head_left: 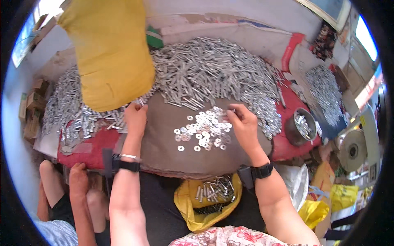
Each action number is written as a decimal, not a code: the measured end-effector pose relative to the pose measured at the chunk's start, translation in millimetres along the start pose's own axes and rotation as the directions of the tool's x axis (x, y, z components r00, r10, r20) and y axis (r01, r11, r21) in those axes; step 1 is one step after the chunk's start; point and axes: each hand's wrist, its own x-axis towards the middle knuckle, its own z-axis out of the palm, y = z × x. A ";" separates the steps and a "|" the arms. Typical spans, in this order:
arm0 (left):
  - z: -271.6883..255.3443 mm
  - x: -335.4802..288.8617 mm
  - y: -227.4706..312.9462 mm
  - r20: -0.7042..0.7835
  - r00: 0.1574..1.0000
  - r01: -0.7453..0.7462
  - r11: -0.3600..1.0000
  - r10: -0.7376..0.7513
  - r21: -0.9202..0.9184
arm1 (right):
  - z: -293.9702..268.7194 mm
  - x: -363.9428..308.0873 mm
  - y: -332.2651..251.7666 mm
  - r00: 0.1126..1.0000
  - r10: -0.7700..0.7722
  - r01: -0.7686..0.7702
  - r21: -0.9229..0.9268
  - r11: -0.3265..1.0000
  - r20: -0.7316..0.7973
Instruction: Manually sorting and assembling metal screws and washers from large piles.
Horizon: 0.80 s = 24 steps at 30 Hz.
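My left hand (136, 119) is closed in a pinch at the near edge of a big heap of silver metal bolts or sleeves (205, 69). Small silver pieces lie right at its fingertips, and what it grips cannot be made out. On the brown cushioned surface (160, 139) lies a loose spread of flat round washers (203, 131). Over the right side of that spread, my right hand (245, 123) has thumb and forefinger drawn together; anything between them is too small to name. Both wrists wear black straps.
A large yellow sack (115, 57) rests on the heap at left. At right stands a metal pot (299, 129) holding silver pieces. An open yellow bag (186, 209) of bolts sits below the cushion's front edge. Another person's hand (78, 170) is at lower left.
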 end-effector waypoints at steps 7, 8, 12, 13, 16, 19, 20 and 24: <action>-11.7 -113.3 117.6 0.709 0.705 0.698 0.203 -0.029 -0.687 | -3.6 -39.5 -28.6 0.988 -0.108 0.106 0.021 0.994 0.109; -12.2 -126.0 123.4 0.737 0.676 0.728 0.174 -0.016 -0.664 | 0.2 -46.5 -26.6 0.975 -0.166 0.175 -0.045 0.984 0.146; 0.6 -156.1 123.6 0.812 0.584 0.812 -0.011 -0.002 -0.584 | 5.2 -62.8 -16.5 0.894 -0.406 0.443 -0.232 0.866 0.191; 1.9 -161.1 121.6 0.813 0.583 0.813 -0.015 0.000 -0.583 | 3.0 -64.5 -15.8 0.893 -0.405 0.443 -0.235 0.865 0.194; 0.9 -169.8 120.3 0.835 0.549 0.833 -0.051 -0.040 -0.551 | -0.3 -66.5 -15.1 0.778 -0.579 0.621 -0.447 0.644 0.245; 1.3 -168.4 112.1 0.765 0.644 0.761 -0.099 0.003 -0.641 | -2.4 -71.1 -19.3 0.786 -0.494 0.614 -0.559 0.557 0.371; 1.5 -169.4 112.6 0.755 0.655 0.753 -0.087 0.003 -0.653 | 0.0 -72.6 -18.6 0.785 -0.492 0.616 -0.560 0.555 0.375; -3.8 -181.1 122.1 0.798 0.602 0.798 -0.024 0.023 -0.602 | 2.8 -63.4 -10.3 0.772 -0.470 0.634 -0.464 0.619 0.428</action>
